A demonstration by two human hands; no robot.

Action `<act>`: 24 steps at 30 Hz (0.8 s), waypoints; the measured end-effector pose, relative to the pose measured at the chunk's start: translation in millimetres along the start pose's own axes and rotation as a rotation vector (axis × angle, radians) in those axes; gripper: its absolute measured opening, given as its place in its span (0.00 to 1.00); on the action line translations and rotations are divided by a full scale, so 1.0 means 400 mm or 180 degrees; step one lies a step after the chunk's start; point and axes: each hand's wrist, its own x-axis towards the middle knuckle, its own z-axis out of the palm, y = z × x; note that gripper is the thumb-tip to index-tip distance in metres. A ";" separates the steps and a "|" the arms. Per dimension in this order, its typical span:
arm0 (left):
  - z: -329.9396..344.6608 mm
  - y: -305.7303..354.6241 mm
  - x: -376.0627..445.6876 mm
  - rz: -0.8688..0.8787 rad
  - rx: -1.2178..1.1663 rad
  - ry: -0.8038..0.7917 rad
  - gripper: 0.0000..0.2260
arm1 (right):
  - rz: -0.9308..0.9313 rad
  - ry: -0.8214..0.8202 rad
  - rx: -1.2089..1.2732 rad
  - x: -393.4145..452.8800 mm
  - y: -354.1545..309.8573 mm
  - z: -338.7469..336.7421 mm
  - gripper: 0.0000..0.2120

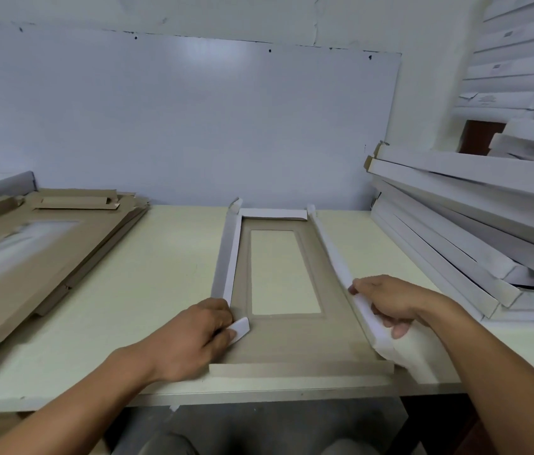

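Job in hand: folding up the long side walls of a cardboard sheet [291,343] that lies flat on the table [160,274], brown face up, white face outward.
Left hand [193,336]: fingers curled round the near end of the left flap [224,257], pinching it; a small white corner tab [239,326] pokes out just inside the fingertips.
Right hand [390,303]: fingers laid over the right flap [331,254] with the thumb beneath, pinching it near its close end; the flap bows and twists away from the grip.
Where the sheet is: between the two hands, running straight away from them; the far flap [273,213] stands at the end farthest from both grips, and the near flap [301,368] lies just behind the wrists.
State of the walls: the left flap looks close to upright; the right flap leans outward and is not creased along its full length, as far as I can judge.
How to do it well: slide each grip outward along the fold rather than pulling from one end, so the crease sets evenly. Press down beside the fold line to keep the base flat. Bring both walls up to matching height before tucking the corner tab.
Risk: pulling hard from the close end could buckle the right flap.
Beyond the left grip: a pile of flat sheets [45,257].
Beyond the right grip: stacked white boxes [455,224].
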 end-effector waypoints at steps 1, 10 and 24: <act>0.000 0.000 -0.002 -0.0004 0.0020 -0.0007 0.17 | 0.0051 -0.0118 0.0021 -0.007 -0.005 -0.003 0.18; 0.006 0.014 -0.004 0.0166 0.0102 0.0059 0.19 | -0.0524 -0.0402 0.0071 -0.022 0.036 0.018 0.10; 0.003 0.019 -0.001 -0.0084 -0.0119 0.0245 0.13 | -0.2052 0.1001 -0.0635 -0.103 0.061 0.115 0.13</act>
